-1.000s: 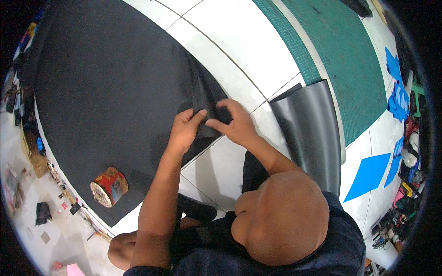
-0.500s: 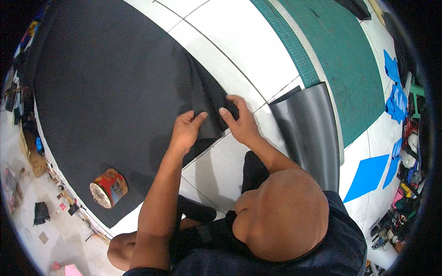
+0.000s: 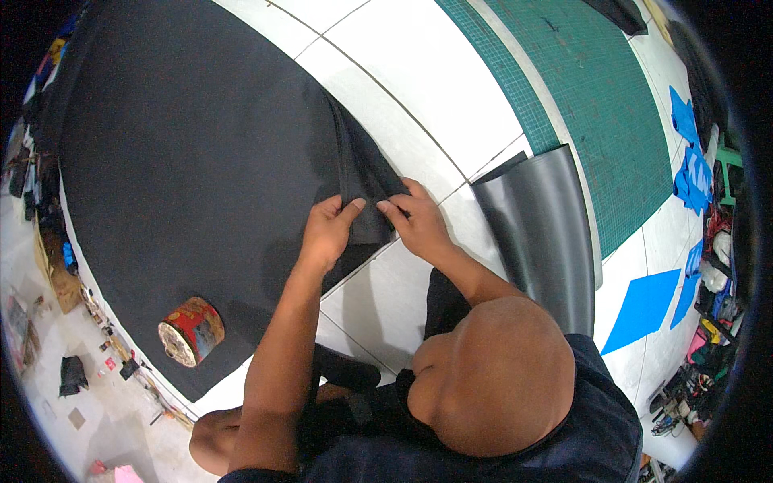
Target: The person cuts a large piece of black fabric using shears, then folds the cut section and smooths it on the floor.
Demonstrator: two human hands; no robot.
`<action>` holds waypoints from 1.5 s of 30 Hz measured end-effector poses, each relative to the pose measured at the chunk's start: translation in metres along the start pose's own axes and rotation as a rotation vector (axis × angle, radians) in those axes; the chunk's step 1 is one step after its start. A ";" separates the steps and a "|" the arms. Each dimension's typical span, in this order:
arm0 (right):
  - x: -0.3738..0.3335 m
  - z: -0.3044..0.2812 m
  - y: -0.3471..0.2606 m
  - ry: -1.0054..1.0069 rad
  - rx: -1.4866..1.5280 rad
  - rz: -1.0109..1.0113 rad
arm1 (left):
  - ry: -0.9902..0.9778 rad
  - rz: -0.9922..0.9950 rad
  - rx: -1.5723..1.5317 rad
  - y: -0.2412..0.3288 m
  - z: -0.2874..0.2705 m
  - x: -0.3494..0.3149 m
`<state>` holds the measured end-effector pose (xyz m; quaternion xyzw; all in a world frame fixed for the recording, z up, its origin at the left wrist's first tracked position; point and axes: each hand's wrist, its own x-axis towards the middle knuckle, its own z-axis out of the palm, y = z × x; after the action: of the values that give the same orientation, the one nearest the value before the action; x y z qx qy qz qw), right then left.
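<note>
A large sheet of black fabric (image 3: 185,161) spreads over the tiled floor, its right edge turned into a narrow fold (image 3: 362,173). My left hand (image 3: 326,233) pinches the fabric at this fold, thumb against fingers. Just to its right, my right hand (image 3: 420,225) grips the outer edge of the same fabric between thumb and fingers. The two thumbs are close together but apart. How many layers lie between the fingers is hidden.
A worn red tin (image 3: 205,328) stands on the fabric's near left part. Right of my hands lie a curled glossy black sheet (image 3: 541,221) and green cutting mats (image 3: 592,105). Blue pieces (image 3: 642,310) lie farther right. My bent knee (image 3: 491,378) is close below my right forearm.
My right hand has moved left and slightly down, nearer my left hand, its thumb now closed on the fabric edge. The left hand stays nearly in place.
</note>
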<state>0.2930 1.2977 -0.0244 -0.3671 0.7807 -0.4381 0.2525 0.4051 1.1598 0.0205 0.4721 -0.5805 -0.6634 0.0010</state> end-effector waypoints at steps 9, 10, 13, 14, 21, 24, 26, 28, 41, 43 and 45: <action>0.002 -0.006 -0.020 -0.026 -0.139 -0.032 | -0.038 0.005 0.011 0.002 -0.001 -0.001; 0.002 -0.004 -0.015 -0.015 -0.103 -0.029 | -0.061 -0.018 -0.043 0.004 0.001 -0.003; 0.002 -0.001 -0.004 0.006 -0.013 -0.021 | -0.071 -0.048 -0.034 0.013 0.000 -0.006; 0.001 -0.001 -0.002 0.021 0.031 -0.011 | -0.068 -0.054 0.023 0.015 -0.001 -0.007; 0.001 -0.003 -0.010 0.149 0.243 0.111 | -0.067 -0.043 -0.130 -0.002 -0.004 -0.002; 0.002 -0.011 -0.022 0.111 0.120 -0.016 | -0.060 -0.016 -0.124 0.004 0.000 -0.005; 0.001 -0.010 -0.018 -0.073 -0.114 -0.050 | -0.081 -0.055 -0.111 0.001 -0.001 -0.003; 0.001 -0.006 -0.005 -0.031 -0.095 -0.062 | -0.089 -0.051 -0.092 -0.003 -0.001 0.000; 0.003 -0.010 -0.019 -0.064 -0.163 -0.098 | -0.083 -0.061 -0.123 -0.005 -0.004 0.001; 0.001 -0.004 -0.010 -0.013 -0.140 -0.111 | -0.093 -0.042 -0.083 -0.003 -0.001 0.001; 0.001 -0.002 -0.003 0.002 -0.033 -0.099 | -0.084 -0.025 -0.040 -0.003 -0.002 0.000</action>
<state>0.2922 1.2963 -0.0207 -0.4091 0.7690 -0.4374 0.2236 0.4081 1.1588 0.0185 0.4510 -0.5609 -0.6939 -0.0220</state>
